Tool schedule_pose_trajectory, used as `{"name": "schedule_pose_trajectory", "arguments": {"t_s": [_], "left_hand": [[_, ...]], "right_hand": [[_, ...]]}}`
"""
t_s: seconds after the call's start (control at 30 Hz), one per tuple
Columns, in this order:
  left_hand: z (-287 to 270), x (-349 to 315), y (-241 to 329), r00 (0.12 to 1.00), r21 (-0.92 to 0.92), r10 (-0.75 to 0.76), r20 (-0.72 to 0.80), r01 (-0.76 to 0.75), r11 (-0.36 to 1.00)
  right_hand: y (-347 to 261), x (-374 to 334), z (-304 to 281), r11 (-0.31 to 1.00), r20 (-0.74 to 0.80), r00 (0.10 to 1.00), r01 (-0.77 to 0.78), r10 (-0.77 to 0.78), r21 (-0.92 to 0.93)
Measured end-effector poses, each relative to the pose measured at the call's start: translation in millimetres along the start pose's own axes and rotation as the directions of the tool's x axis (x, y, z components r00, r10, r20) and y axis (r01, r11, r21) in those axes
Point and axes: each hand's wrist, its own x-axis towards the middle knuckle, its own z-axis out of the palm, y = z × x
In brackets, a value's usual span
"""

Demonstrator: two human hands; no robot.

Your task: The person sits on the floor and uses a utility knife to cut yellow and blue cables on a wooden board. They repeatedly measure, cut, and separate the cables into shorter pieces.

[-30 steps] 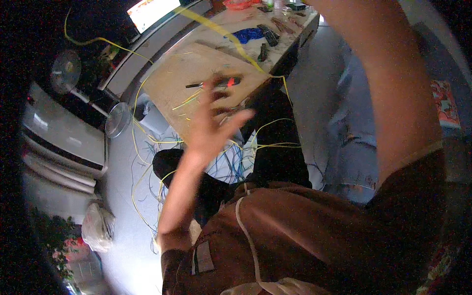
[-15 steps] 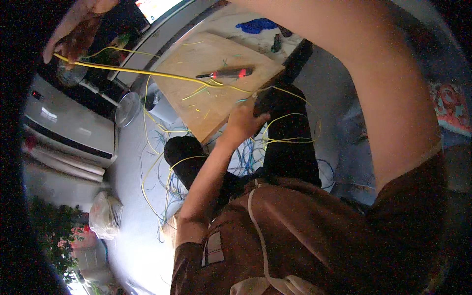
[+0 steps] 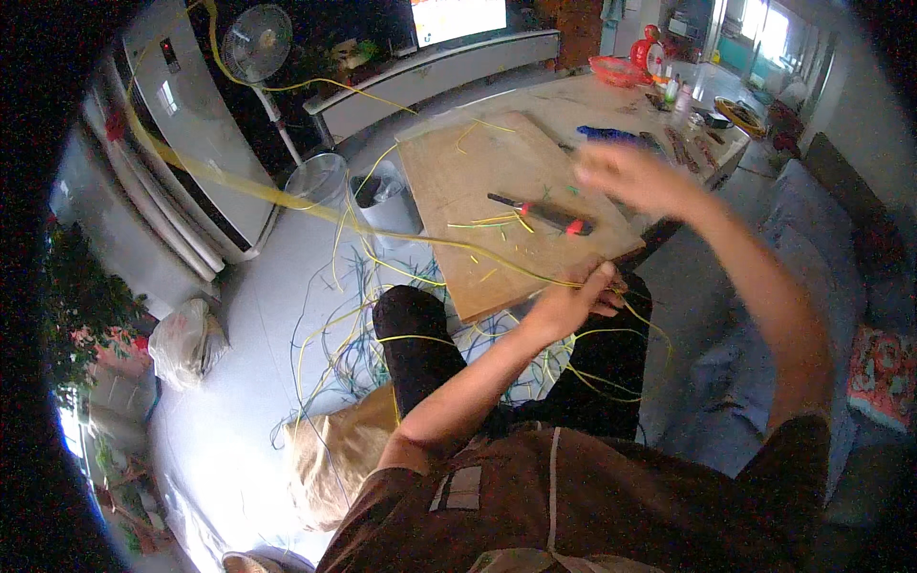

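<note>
My left hand (image 3: 573,304) is closed on a yellow wire (image 3: 449,244) at the near right corner of a wooden board (image 3: 458,177). From there the wire runs across the board and up to the far left, where it loops through the air, partly blurred. Over the board's right side is my right hand (image 3: 630,177), its fingers smeared by motion. A slim black-and-red hand tool (image 3: 554,218) lies on the board, its exact kind unclear. Short yellow wire pieces (image 3: 492,222) are scattered next to it.
Tangled yellow and green wires (image 3: 353,334) cover the floor around my legs. A grey bin (image 3: 387,205) and a fan (image 3: 258,43) stand beyond. The table (image 3: 535,95) holds a blue cloth (image 3: 611,136) and several tools. A tan sack (image 3: 334,458) sits at my left.
My right hand has come from the far upper left back over the board, no longer at the yellow wire there. The view has swung up, showing more of the room. My left hand stays at the board's edge.
</note>
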Motion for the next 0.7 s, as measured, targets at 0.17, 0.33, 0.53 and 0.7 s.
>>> {"name": "schedule_pose_trajectory", "arguments": {"t_s": [0.17,0.33,0.53,0.7], "left_hand": [[-27,-22,76,0.997,-0.017,-0.047,-0.068,0.045,0.999],[-53,-17,89,0.998,0.103,-0.039,-0.058,0.044,0.994],[-62,-29,102,0.996,0.232,-0.086,0.023,0.078,0.97],[-113,-63,110,0.954,0.377,-0.194,-0.229,0.271,0.886]], "right_hand": [[23,-74,82,0.911,0.037,0.995,-0.101,0.094,0.4],[-11,-58,77,0.876,-0.083,0.983,-0.108,0.165,0.47],[-22,-40,70,0.981,-0.279,0.96,0.02,0.035,0.195],[7,-52,44,0.973,-0.351,0.935,0.044,0.04,0.228]]}}
